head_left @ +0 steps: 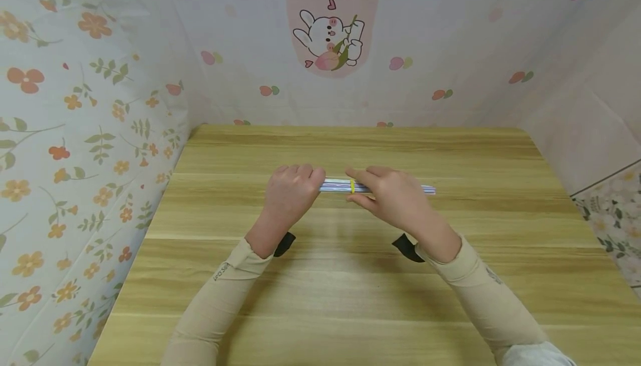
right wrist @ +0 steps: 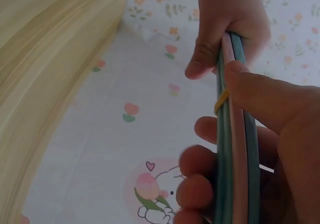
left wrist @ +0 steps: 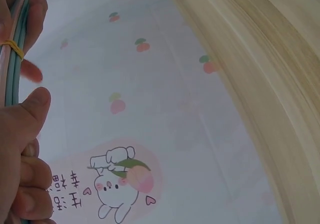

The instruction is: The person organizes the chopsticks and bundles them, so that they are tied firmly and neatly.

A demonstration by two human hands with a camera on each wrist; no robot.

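A bundle of slim pastel green and pink pencil-like sticks [head_left: 335,186] lies level above the table, bound by a yellow rubber band [head_left: 352,186]. My left hand [head_left: 294,194] grips the bundle's left end in curled fingers, hiding that end. Right of centre, my right hand [head_left: 399,198] holds the sticks between thumb and fingers, its fingertips close to the band. Their right ends stick out beyond this hand. In the right wrist view, the right thumb [right wrist: 260,92] presses along the sticks beside the rubber band [right wrist: 221,101].
A wood-grain table [head_left: 330,288] spreads below both hands. Behind it hangs a white cloth [head_left: 240,32] with a rabbit print, and a floral cloth [head_left: 75,149] hangs at the left. Dark straps [head_left: 408,248] hang at the wrists.
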